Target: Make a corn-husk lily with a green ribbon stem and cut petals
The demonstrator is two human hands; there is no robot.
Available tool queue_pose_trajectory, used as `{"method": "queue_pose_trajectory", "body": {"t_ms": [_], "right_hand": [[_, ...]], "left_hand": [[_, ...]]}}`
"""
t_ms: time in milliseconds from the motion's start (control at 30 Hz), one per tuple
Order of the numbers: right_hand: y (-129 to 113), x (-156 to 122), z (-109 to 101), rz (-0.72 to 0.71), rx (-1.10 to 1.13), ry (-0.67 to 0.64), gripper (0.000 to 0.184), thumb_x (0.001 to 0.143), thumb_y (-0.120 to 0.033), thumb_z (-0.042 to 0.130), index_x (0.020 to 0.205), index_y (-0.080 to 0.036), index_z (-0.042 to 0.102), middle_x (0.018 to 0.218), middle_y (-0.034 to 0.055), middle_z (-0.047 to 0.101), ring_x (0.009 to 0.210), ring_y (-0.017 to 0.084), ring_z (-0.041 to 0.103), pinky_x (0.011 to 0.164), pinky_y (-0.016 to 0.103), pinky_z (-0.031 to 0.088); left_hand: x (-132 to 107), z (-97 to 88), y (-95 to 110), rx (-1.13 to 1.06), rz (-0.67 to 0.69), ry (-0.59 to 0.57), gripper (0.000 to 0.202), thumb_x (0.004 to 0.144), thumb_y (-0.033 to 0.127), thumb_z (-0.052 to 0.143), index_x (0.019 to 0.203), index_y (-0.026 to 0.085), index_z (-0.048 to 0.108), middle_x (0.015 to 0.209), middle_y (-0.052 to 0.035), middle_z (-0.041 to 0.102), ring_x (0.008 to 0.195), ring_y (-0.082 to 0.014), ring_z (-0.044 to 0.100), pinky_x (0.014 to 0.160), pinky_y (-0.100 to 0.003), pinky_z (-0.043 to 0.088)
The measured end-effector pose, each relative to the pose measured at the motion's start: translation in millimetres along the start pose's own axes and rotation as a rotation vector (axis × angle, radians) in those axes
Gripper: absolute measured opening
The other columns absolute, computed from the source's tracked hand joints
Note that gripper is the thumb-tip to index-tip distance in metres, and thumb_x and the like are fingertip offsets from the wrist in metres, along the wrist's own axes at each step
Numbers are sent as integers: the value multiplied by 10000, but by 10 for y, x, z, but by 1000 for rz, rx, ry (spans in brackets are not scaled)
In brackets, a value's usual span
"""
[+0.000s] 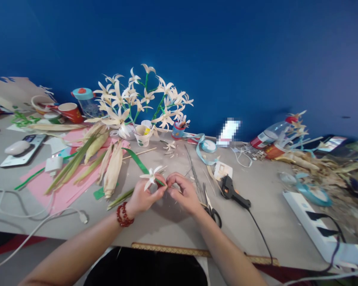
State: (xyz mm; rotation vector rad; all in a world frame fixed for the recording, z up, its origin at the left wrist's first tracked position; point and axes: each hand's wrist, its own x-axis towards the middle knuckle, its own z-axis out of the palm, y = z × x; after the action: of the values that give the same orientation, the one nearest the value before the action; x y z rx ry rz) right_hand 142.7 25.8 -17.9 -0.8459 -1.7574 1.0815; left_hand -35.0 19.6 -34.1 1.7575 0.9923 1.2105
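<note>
My left hand (144, 198), with red beads round its wrist, is closed on the short green stem of a white husk flower (152, 177). The flower's petals spread above the thumb and forefinger. My right hand (183, 194) has curled fingers, thumb and forefinger pinched beside the left fingertips at the stem's end. What that pinch holds is too small to make out. Behind the left hand runs a green paper strip (136, 161). Scissors (210, 208) lie just right of my right hand, with thin wire stems (193, 169) beyond them.
A black glue gun (234, 191) trails its cord toward the front edge. Husk flowers (147, 95) rise from a paper cup (142, 137) at the back. Corn husks (112, 171) and pink paper (52, 192) lie left. A power strip (304, 222), bottle (270, 133) and blue ribbon roll (208, 146) lie right.
</note>
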Motion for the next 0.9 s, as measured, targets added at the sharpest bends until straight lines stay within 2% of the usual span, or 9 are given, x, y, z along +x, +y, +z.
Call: {"method": "queue_pose_trajectory", "body": {"t_ms": [400,500,600,700,900], "right_hand": [[-23,20,-11,53,85,-23,151,808,-334,625,741,-202,593,818,34,610,800,197,583,776,316,451],[6,15,-19,162,199,-28,179,823,-348,595,736,-192,601,811,33,605,796,193,569,771,305,444],[43,7,-22,271,303,-19,215,851,-360,535,756,-186,617,796,37,600,802,198,560,763,301,439],[56,2,-9,303,319,-2,211,845,-359,559,728,-189,601,748,19,570,762,182,534,726,280,424],[35,1,38,347,358,8,260,820,-410,619,686,-192,572,684,-2,539,680,155,492,669,260,405]], "left_hand": [[3,-3,-19,-73,-27,-8,97,861,238,585,820,166,634,785,-37,643,820,-175,598,834,-311,453],[14,8,-11,-190,-117,2,136,840,284,619,799,157,638,787,-39,636,799,-170,588,789,-300,466],[37,13,13,-337,-285,36,218,783,359,682,783,146,639,772,-35,622,702,-144,557,661,-269,472],[60,9,30,-426,-401,59,274,729,396,726,785,142,640,755,-28,611,647,-120,515,585,-239,444],[65,8,24,-423,-425,25,288,722,404,725,796,145,626,727,-15,586,643,-115,501,581,-231,436]]}}
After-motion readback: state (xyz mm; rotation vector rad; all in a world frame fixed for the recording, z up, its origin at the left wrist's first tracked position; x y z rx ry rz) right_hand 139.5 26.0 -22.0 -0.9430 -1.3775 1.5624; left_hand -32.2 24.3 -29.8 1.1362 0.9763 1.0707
